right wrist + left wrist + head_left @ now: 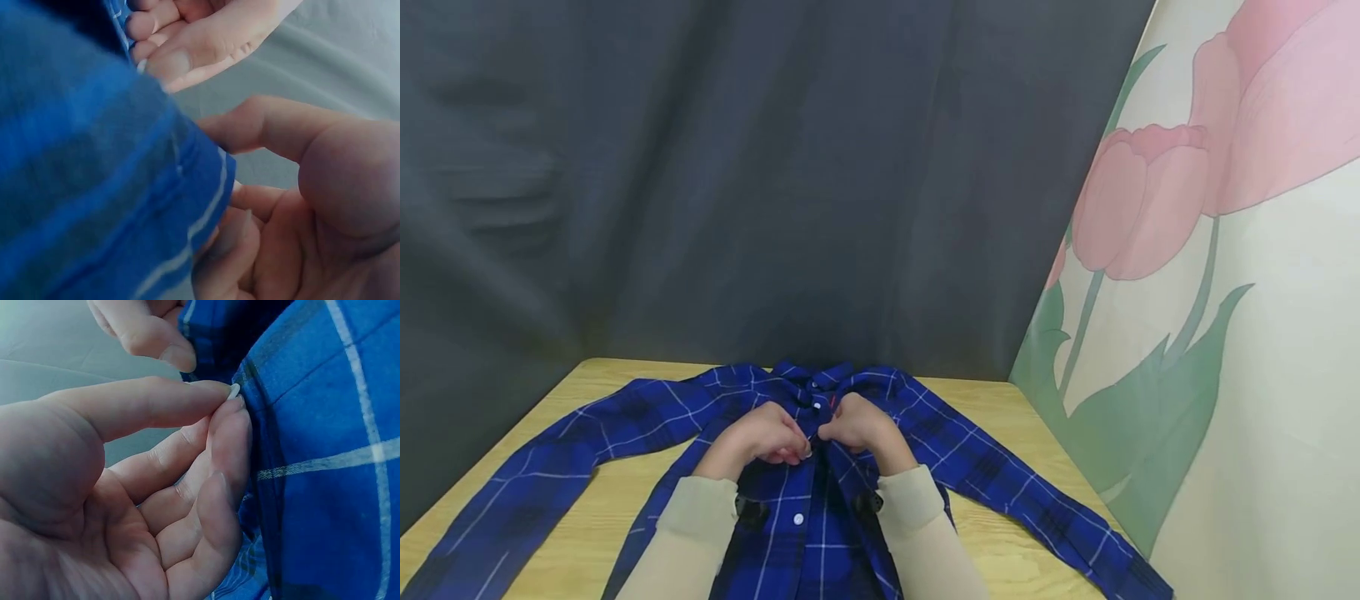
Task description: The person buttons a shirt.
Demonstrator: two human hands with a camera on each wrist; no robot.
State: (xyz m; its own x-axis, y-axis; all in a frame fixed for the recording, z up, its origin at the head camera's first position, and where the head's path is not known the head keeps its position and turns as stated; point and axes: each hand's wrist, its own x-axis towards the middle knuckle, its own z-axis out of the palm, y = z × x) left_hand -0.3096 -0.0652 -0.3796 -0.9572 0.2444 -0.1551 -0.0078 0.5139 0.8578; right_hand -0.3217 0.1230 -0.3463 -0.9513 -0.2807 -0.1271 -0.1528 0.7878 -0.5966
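Note:
A blue plaid shirt [775, 542] with white lines lies front up, its collar [831, 377] at the far end. Between thumb and index finger, my left hand [767, 435] pinches a small white button [234, 391] at the edge of one front panel. My right hand [859, 423] grips the edge of the other front panel [206, 187], close beside the left hand. In the right wrist view the cloth partly hides the right fingertips. Another white button [798, 518] shows lower on the front, and one [817, 406] sits near the collar.
The shirt lies on a light wooden table [1000, 550], both sleeves spread outward, the left sleeve [520, 492] and the right sleeve [1022, 492]. A dark curtain [790, 183] hangs behind the table. A wall with painted tulips [1150, 200] stands on the right.

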